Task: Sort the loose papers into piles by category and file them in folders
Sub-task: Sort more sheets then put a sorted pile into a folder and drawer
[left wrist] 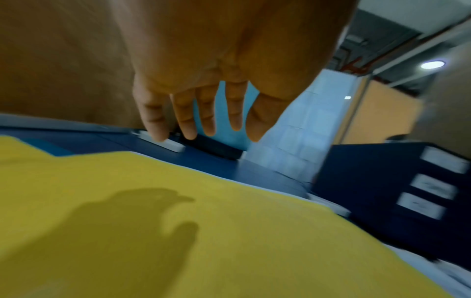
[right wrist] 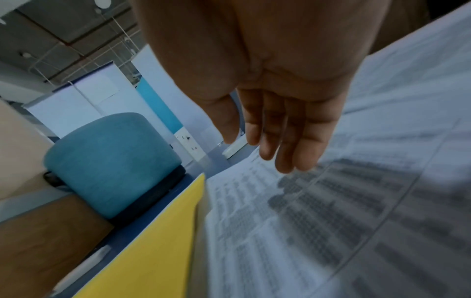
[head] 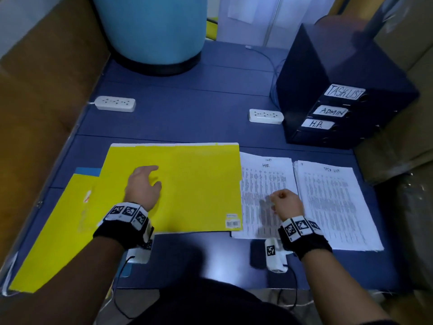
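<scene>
A large yellow folder (head: 194, 184) lies shut in the middle of the blue table. My left hand (head: 150, 177) hovers just over its left part with fingers spread and relaxed; in the left wrist view the left hand (left wrist: 203, 133) casts a shadow on the yellow folder (left wrist: 229, 231) and holds nothing. Right of the folder lies the "HR" paper pile (head: 262, 181), then the "TASK LIST" pile (head: 335, 202). My right hand (head: 275, 198) hangs above the HR pile, fingers loose and empty. The right wrist view shows the same right hand (right wrist: 270, 153) over the printed HR sheet (right wrist: 293, 231).
A second yellow folder (head: 58, 231) and a blue one (head: 87, 171) lie under the left side. A dark file box (head: 339, 95) labelled TASK LIST, ADMIN, H.R. stands at the back right. Two power strips (head: 115, 103) (head: 266, 116), a blue round stool (head: 152, 31), and a brown sofa (head: 35, 102) on the left.
</scene>
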{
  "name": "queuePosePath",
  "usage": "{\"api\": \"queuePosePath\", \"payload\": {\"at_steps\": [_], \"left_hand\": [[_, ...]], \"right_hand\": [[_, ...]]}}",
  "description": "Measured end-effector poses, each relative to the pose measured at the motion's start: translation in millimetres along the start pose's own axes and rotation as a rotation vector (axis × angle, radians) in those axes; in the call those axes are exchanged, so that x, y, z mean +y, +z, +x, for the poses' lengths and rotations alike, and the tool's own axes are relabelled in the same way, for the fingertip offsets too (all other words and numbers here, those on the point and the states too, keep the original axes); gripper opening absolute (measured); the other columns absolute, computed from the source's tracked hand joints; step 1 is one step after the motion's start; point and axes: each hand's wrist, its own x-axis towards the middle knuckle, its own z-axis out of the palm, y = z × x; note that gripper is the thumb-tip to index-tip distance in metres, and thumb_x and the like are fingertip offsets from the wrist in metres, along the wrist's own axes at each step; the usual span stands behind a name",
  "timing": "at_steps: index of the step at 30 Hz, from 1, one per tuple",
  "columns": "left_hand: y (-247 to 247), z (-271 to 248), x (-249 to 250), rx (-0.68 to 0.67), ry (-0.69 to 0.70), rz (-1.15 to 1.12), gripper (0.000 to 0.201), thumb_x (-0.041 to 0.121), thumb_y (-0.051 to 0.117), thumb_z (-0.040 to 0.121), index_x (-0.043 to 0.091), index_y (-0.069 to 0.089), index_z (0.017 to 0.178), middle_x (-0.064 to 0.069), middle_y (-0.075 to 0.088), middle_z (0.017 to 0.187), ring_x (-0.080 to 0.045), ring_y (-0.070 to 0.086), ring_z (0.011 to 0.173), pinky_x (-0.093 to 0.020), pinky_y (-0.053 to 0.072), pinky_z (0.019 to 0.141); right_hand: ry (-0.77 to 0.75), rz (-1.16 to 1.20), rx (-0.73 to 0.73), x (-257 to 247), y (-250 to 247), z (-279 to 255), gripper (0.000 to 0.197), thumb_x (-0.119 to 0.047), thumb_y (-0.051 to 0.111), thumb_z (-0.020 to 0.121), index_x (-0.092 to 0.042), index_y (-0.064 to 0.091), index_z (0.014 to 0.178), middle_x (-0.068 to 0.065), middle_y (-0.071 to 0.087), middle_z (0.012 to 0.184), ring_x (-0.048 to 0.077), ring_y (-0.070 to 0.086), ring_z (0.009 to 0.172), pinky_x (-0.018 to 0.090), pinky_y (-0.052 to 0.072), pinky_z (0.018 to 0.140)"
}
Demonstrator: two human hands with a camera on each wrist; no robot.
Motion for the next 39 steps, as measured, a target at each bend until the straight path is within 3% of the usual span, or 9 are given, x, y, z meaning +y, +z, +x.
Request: {"api": "queuePosePath", "payload": {"at_steps": [6, 11, 14, 24, 28, 31, 34, 36, 39], "left_hand": [[92.7, -12.0, 66.0, -0.318, 0.153, 0.118, 0.048, 0.023, 0.057, 0.093, 0.021, 0.045, 0.139, -0.004, 0.035, 0.149, -0.026, 0.035, 0.136, -0.042, 0.034, 0.109], [132.6, -16.3, 64.0, -0.506, 0.118, 0.403, 0.072, 0.043, 0.062, 0.088, 0.029, 0.027, 0.149, -0.010, 0.016, 0.158, -0.031, 0.017, 0.144, -0.045, 0.025, 0.115], [136.7, -16.7, 62.5, -0.485, 0.120, 0.461, 0.077, 0.048, 0.067, 0.083, 0.031, 0.029, 0.148, -0.011, 0.018, 0.157, -0.033, 0.022, 0.142, -0.045, 0.028, 0.113], [139.6, -19.9, 74.9, -0.421, 0.064, 0.444, 0.068, 0.035, 0.077, 0.076, 0.032, 0.045, 0.136, -0.010, 0.030, 0.145, -0.038, 0.030, 0.130, -0.048, 0.043, 0.097], [140.1, -18.5, 77.3, -0.420, 0.045, 0.432, 0.066, 0.033, 0.078, 0.075, 0.034, 0.046, 0.133, -0.007, 0.031, 0.143, -0.036, 0.030, 0.129, -0.044, 0.044, 0.092], [140.7, -17.7, 77.9, -0.413, 0.041, 0.438, 0.066, 0.034, 0.078, 0.074, 0.035, 0.047, 0.131, -0.006, 0.032, 0.142, -0.035, 0.030, 0.127, -0.043, 0.046, 0.091], [141.6, -17.0, 78.4, -0.411, 0.034, 0.436, 0.065, 0.034, 0.079, 0.073, 0.035, 0.047, 0.130, -0.006, 0.032, 0.141, -0.035, 0.030, 0.127, -0.043, 0.047, 0.090], [141.6, -16.4, 78.3, -0.417, 0.027, 0.436, 0.065, 0.034, 0.079, 0.073, 0.035, 0.047, 0.130, -0.006, 0.031, 0.142, -0.035, 0.030, 0.127, -0.043, 0.047, 0.091], [142.4, -17.1, 78.4, -0.415, 0.030, 0.444, 0.065, 0.034, 0.078, 0.074, 0.034, 0.046, 0.131, -0.006, 0.030, 0.142, -0.035, 0.030, 0.126, -0.042, 0.047, 0.089]], "right_hand": [[0.062, -0.216, 0.009, 21.6, -34.1, 20.1, 0.027, -0.020, 0.054, 0.096, -0.005, 0.057, 0.119, 0.013, 0.062, 0.113, 0.014, 0.052, 0.072, 0.023, 0.040, 0.057], [0.106, -0.367, -0.051, 30.6, -22.6, 40.4, 0.045, -0.020, 0.063, 0.091, -0.001, 0.048, 0.129, 0.015, 0.055, 0.130, 0.030, 0.055, 0.114, 0.034, 0.050, 0.082], [0.125, -0.477, -0.035, 34.3, -14.5, 48.6, 0.053, -0.022, 0.063, 0.091, -0.003, 0.041, 0.135, 0.017, 0.044, 0.138, 0.033, 0.042, 0.125, 0.044, 0.047, 0.097], [0.227, -0.479, -0.069, 34.4, -10.2, 64.6, 0.081, -0.040, 0.072, 0.083, -0.003, 0.030, 0.142, 0.017, 0.035, 0.146, 0.033, 0.035, 0.133, 0.048, 0.042, 0.099], [0.289, -0.329, -0.084, 26.7, -16.4, 74.7, 0.074, -0.039, 0.069, 0.085, -0.002, 0.035, 0.138, 0.021, 0.038, 0.142, 0.037, 0.045, 0.124, 0.045, 0.048, 0.091], [0.323, -0.194, -0.106, 22.7, -22.0, 79.4, 0.067, -0.032, 0.070, 0.084, -0.001, 0.040, 0.134, 0.020, 0.039, 0.137, 0.032, 0.058, 0.097, 0.035, 0.050, 0.064], [0.302, -0.128, -0.165, 21.7, -30.0, 83.2, 0.041, -0.024, 0.066, 0.087, 0.000, 0.055, 0.119, 0.014, 0.061, 0.094, 0.019, 0.055, 0.062, 0.023, 0.041, 0.049], [0.295, -0.097, -0.243, 16.3, -38.9, 83.1, 0.043, -0.023, 0.064, 0.091, 0.002, 0.054, 0.126, 0.012, 0.065, 0.092, 0.022, 0.063, 0.077, 0.026, 0.049, 0.064], [0.276, -0.135, -0.338, 8.1, -52.1, 81.9, 0.051, -0.028, 0.058, 0.097, 0.002, 0.046, 0.136, 0.017, 0.054, 0.133, 0.032, 0.056, 0.115, 0.032, 0.045, 0.090]]}}
